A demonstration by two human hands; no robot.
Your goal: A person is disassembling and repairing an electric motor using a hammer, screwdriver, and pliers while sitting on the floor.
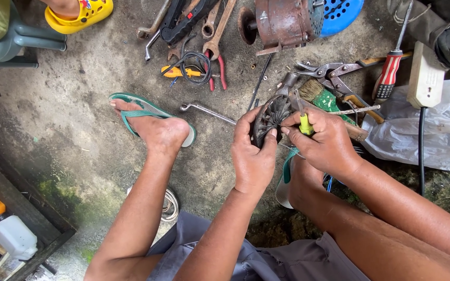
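Concrete floor (pixel 79 93): lying under everything, rough and stained; tools are spreading across its upper part.
Rusty motor housing (pixel 282 23): sitting at the top, beside a blue perforated cover (pixel 339 13); it is looking heavy and rigid.
White plastic bag (pixel 433 130): slumping at the right; what it is holding cannot be told.
Wrenches (pixel 212 31): lying loose near the motor, well apart from the hands.
Red-handled screwdriver (pixel 389 70): resting on the floor to the right, untouched.
Left hand (pixel 251 153): closing around the lower rim of the finned metal wheel (pixel 271 118), thumb pressing its face.
Finned metal wheel: being held above the floor between both hands; judged stiff, fairly heavy for its size, greasy and likely slippery, so gripping the rim is looking safest, away from the thin fins.
Right hand (pixel 326 143): gripping a yellow-handled screwdriver (pixel 304 122), its shaft pointing up beside the wheel.
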